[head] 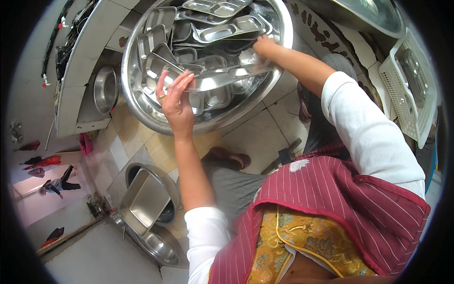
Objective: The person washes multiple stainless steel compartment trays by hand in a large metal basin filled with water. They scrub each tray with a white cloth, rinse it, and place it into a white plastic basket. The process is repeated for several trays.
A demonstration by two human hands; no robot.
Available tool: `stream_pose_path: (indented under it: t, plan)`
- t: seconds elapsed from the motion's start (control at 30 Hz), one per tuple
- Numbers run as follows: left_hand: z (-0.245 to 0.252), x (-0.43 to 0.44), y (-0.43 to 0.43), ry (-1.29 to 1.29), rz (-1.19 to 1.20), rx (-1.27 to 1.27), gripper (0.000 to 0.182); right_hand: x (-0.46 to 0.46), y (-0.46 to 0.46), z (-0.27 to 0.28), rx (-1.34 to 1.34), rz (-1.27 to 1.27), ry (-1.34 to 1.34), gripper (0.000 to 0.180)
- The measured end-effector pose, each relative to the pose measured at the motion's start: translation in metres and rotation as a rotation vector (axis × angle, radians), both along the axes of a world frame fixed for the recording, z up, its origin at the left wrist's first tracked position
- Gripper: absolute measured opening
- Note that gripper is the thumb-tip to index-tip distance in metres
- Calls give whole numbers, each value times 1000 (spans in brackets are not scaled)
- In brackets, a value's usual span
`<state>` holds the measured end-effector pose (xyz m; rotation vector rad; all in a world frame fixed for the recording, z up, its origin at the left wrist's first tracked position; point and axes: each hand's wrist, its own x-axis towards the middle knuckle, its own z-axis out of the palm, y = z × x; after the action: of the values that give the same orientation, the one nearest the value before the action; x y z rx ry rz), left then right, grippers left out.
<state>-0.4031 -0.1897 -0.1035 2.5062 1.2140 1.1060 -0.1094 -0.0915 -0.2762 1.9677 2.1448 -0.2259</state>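
Note:
A large round metal basin [128, 76] stands before me, piled with compartment trays [232, 31] of shiny metal. One compartment tray [216, 82], tilted nearly edge-on, spans the near side of the basin. My left hand [176, 94] holds its left end, fingers up along the rim; a ring shows on one finger. My right hand [264, 46] reaches inside the basin's right side, next to the piled trays. Its fingertips are partly hidden, so whether it grips anything is unclear.
A white plastic basket [408, 103] stands at right, below a big metal vessel [379, 14]. Metal basins [105, 89] and a deep rectangular pan [145, 202] sit at left on the tiled floor [156, 145]. Another person [58, 184] is far off at left.

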Motion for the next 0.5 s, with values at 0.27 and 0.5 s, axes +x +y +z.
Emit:
stream_pose_path:
  t: [0.27,0.5]
  plan:
    - [-80,-62,42,-1331,-146,-1073,40,-41,16,-18,-36,-60,423,28]
    - [-117,-30,26,-1113,229,-1028,55,-201,-75,99,538,73,873,32]
